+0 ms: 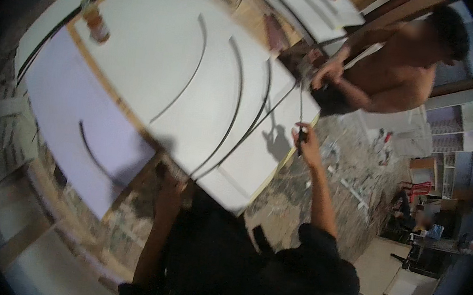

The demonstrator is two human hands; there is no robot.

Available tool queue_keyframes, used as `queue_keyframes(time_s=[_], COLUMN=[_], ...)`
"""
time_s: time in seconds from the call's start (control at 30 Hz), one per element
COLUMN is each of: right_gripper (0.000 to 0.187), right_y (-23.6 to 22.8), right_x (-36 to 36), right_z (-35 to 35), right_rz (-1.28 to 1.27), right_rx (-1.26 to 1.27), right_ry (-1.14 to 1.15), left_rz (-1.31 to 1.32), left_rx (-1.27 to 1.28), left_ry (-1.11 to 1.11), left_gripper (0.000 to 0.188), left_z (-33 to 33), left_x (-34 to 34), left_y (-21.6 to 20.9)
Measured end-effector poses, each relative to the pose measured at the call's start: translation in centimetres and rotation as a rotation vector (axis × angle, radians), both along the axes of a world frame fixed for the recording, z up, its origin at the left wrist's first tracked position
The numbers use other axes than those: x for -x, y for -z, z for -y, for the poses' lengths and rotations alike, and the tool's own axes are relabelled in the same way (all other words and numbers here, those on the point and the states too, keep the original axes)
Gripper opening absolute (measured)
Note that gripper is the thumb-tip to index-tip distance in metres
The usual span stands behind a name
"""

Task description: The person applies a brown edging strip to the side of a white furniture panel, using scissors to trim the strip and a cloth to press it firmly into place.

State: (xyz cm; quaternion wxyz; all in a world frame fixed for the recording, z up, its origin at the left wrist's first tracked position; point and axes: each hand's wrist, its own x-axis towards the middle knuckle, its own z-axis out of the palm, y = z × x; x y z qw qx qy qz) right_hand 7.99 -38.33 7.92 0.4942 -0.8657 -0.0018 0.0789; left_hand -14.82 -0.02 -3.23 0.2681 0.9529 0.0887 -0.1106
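Note:
My right hand [308, 143] is out past the right edge of a white panel [137, 58], closed round a dark-handled tool [301, 135]. A thin dark line runs from it toward the panel's far corner; whether it is the tool's shaft or a strip I cannot tell. My left hand [171, 189] is low at the panel's near edge, beside the near ends of long dark strips [237, 105]. Its fingers are in shadow, and their grip is hidden. A straighter dark strip [249, 131] crosses the panel from near that hand toward the far right corner.
A shirtless person stands at the right, their hands [329, 74] at the panel's far corner. A bottle of amber liquid [95, 25] is at the far left. A lilac panel [74, 115] lies left, bearing a short strip. Debris litters the floor [331, 168]; cabinets [411, 286] stand right.

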Motion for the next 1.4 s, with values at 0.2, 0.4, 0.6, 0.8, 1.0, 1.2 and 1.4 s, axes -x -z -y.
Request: queue_keyframes(time_s=[0.2, 0.4, 0.6, 0.8, 1.0, 1.2, 1.4], right_gripper=[0.045, 0.069, 0.079, 0.072, 0.074, 0.069, 0.065], right_y=[-2.0, -3.7, -3.7, -3.2, -2.1, -2.5, -2.6], right_x=[8.9, 13.7, 17.6, 16.2, 13.3, 11.3, 10.5], right_z=[-4.0, -7.1, -12.0, -16.3, -18.7, -21.6, -22.4], right_rz=[-0.534, -0.829, -1.133, -1.103, -1.202, -1.243, -1.242], right_rx=[-0.267, 0.019, 0.065, 0.207, 0.277, 0.321, 0.376], right_ry=[-0.282, -0.410, -0.515, -0.590, -0.613, -0.631, -0.662], left_rz=[0.174, 0.080, 0.158, 0.088, 0.055, -0.001, 0.038], left_rx=[-0.023, -0.044, -0.008, -0.015, 0.014, 0.009, 0.001], left_ry=[0.102, 0.081, 0.119, 0.129, 0.145, 0.167, 0.167], left_gripper=[0.020, 0.024, 0.027, 0.024, 0.027, 0.032, 0.037], left_z=[-0.9, -0.7, -1.1, -1.2, -1.4, -1.5, -1.4], left_x=[0.8, 0.0, 0.2, -0.4, -0.2, -0.4, -0.3], left_y=[-1.2, -2.1, -2.3, -2.3, -2.1, -2.3, -2.2])
